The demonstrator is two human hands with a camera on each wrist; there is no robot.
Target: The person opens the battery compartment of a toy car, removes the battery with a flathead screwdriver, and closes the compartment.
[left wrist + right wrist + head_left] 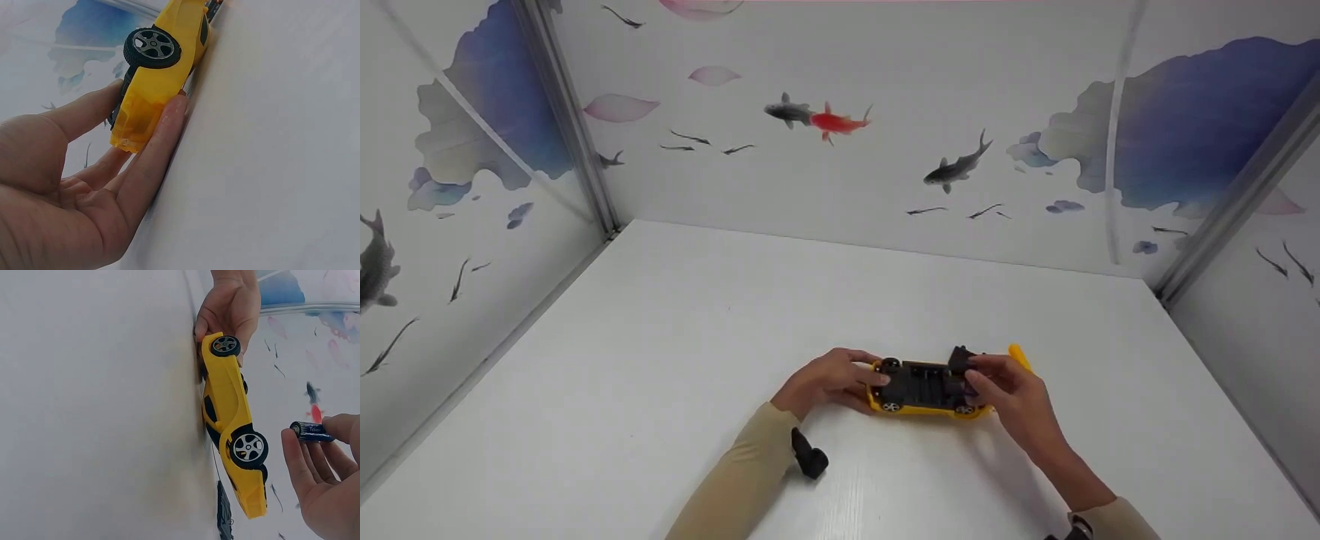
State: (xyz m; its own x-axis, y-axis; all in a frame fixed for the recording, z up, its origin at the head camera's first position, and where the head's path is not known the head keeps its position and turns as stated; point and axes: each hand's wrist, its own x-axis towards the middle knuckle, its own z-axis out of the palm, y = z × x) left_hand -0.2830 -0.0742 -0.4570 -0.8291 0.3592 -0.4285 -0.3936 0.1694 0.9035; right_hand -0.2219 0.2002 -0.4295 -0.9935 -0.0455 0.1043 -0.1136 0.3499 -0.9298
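Note:
A yellow toy car [919, 386] is held wheels up at the table, its black underside [924, 383] facing upward in the head view. My left hand [834, 379] grips the car's left end, thumb on the underside and fingers along the body. In the left wrist view that hand [95, 174] holds the end beside a black wheel [152, 48]. My right hand [1012, 394] is over the car's right end. The right wrist view shows this hand [332, 478] pinching a small dark blue battery [311, 431] between thumb and fingertip, apart from the car [233, 422].
Behind the car's right end is a black piece [961, 358], partly covered by my right hand. A yellow rod-like object [1020, 355] shows beyond that hand. The white table [660, 337] is bounded by printed panels [847, 187] with metal corner posts [574, 112].

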